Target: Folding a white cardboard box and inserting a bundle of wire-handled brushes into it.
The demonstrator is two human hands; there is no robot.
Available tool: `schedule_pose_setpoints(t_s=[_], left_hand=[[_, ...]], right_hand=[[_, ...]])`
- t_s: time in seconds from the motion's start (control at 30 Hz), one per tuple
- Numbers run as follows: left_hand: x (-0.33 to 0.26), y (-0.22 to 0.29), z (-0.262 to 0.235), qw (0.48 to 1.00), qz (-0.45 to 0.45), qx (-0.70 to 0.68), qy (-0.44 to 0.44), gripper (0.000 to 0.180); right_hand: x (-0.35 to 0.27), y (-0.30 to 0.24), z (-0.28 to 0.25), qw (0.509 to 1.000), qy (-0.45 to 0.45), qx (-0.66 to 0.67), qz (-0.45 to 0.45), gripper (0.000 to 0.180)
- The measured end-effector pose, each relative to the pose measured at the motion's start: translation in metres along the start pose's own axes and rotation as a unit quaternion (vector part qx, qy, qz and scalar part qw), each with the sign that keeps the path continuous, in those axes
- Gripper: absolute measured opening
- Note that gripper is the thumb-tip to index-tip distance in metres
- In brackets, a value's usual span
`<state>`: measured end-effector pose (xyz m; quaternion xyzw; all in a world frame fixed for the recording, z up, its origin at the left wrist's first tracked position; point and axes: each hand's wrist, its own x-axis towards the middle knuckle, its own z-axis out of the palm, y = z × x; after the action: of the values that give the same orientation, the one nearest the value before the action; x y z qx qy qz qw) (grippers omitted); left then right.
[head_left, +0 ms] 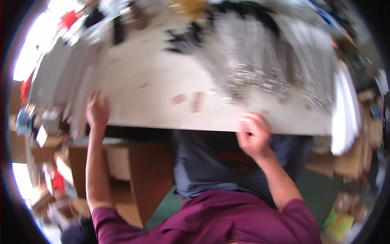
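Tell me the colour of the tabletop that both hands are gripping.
The flat wooden tabletop is pale beige; the head view shows it, somewhat blurred.

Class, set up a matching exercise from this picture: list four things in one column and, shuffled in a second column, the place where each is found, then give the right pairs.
Things:
1. left hand
2. right hand
3. silvery strips
4. white sheets

Places:
A. hanging over the table's right end
B. spread across the far right of the table
C. at the near edge, right of the middle
D. at the near left corner, beside pale stacks

Pairs: 1-D, 2-C, 3-B, 4-A
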<state>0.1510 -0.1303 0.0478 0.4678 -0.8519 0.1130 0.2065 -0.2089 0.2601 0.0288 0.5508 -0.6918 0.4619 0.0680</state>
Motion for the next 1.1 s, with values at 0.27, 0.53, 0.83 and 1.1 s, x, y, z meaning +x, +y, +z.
schedule_pose_setpoints(t_s=[0.27, 0.53, 0.83, 1.1], left_hand=[[-0.038, 0.152, 0.008, 0.954, 0.045, -0.298, -0.016, 0.024], [-0.041, 0.188, 0.027, 0.954, 0.103, -0.279, 0.032, 0.018], [-0.043, 0.181, 0.034, 0.956, 0.089, -0.279, 0.033, 0.016], [-0.042, 0.184, 0.034, 0.955, 0.085, -0.281, 0.047, 0.014]], right_hand=[[-0.017, 0.034, -0.125, 0.989, 0.106, -0.104, 0.013, 0.008], [-0.086, 0.134, -0.307, 0.770, 0.022, -0.565, 0.295, 0.063], [-0.105, 0.155, -0.318, 0.753, 0.003, -0.597, 0.277, 0.060], [-0.098, 0.150, -0.320, 0.745, 0.034, -0.613, 0.260, 0.055]])
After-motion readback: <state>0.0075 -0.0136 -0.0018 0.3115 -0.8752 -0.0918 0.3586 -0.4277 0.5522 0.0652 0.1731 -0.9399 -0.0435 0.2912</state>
